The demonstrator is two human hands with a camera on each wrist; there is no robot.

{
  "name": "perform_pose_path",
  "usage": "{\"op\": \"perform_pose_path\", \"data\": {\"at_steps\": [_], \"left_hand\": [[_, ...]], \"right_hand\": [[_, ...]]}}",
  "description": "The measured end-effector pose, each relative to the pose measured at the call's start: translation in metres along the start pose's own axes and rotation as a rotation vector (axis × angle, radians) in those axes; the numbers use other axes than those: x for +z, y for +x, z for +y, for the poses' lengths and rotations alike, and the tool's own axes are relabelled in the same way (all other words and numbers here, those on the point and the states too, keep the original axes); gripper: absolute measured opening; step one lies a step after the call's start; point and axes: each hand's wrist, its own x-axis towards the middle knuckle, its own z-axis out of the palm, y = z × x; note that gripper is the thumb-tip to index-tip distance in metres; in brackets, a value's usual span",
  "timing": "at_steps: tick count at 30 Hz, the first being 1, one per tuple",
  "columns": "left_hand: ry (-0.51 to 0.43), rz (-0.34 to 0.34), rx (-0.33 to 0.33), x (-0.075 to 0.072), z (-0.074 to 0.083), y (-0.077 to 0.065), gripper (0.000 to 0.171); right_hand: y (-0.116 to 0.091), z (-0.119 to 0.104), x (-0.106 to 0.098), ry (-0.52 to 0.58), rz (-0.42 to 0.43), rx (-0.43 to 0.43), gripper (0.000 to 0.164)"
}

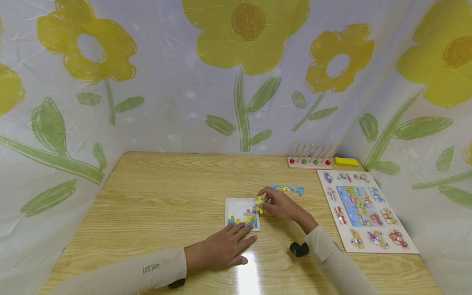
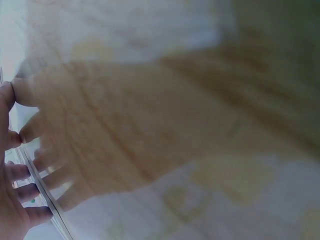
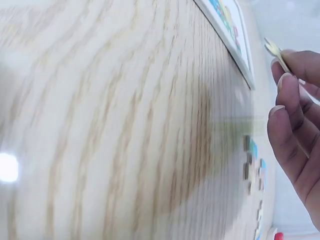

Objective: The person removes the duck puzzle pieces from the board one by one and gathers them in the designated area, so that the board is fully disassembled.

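My right hand (image 1: 279,203) pinches a yellow jigsaw piece (image 1: 259,205) between thumb and fingers, over the right edge of a white puzzle frame (image 1: 227,207). In the right wrist view that jigsaw piece (image 3: 275,52) appears edge-on at the fingertips. Along the frame's bottom and lower right lie joined colourful pieces (image 1: 250,216); its upper left shows bare white backing. My left hand (image 1: 225,247) lies with fingers stretched out, fingertips on the frame's lower part, covering some of the pieces. The left wrist view shows the left fingers (image 2: 37,215) along the frame's edge.
Loose jigsaw pieces (image 1: 289,189) lie behind my right hand. A vehicle peg puzzle board (image 1: 328,180) sits at the right. At the back stand a pegged counting board (image 1: 309,165) with red and green beads and a yellow block (image 1: 346,162). Flower-printed curtains surround the wooden table (image 1: 155,196).
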Motion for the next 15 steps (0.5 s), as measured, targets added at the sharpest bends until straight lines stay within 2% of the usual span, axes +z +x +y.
{"op": "perform_pose_path", "data": {"at_steps": [15], "left_hand": [[0.020, 0.017, 0.001, 0.001, 0.000, 0.000, 0.061]], "right_hand": [[-0.016, 0.013, -0.010, -0.011, 0.062, 0.018, 0.024]]}}
